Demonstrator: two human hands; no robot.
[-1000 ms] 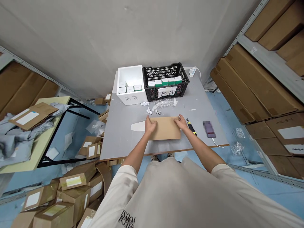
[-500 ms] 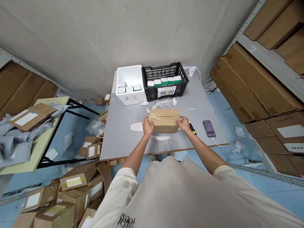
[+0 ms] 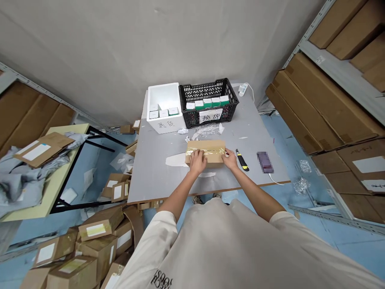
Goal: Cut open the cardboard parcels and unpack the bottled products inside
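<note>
A cardboard box (image 3: 207,146) lies on the grey table in front of me, with shiny clear tape running along its top seam. My left hand (image 3: 197,161) rests on the top near the left end, its fingers apart and touching the tape. At the right end, my right hand (image 3: 229,158) grips the box's edge between thumb and fingers. Just right of that hand lies a yellow-and-black utility knife (image 3: 242,160). A white paper piece (image 3: 175,160) sticks out beside the box's left side, and crumpled clear plastic wrap (image 3: 207,130) sits behind it.
Small white-and-green boxes stand in a white foam box (image 3: 167,127) and a black crate (image 3: 189,119) at the back of the table (image 3: 156,180). A phone (image 3: 265,162) with a cable lies on the right. Parcels (image 3: 96,224) crowd the floor at left; shelved cartons (image 3: 319,108) line the right.
My left hand has moved from the box's left end onto its taped top. The box has shifted slightly left, and more of the utility knife shows. My right hand stays at the right end.
</note>
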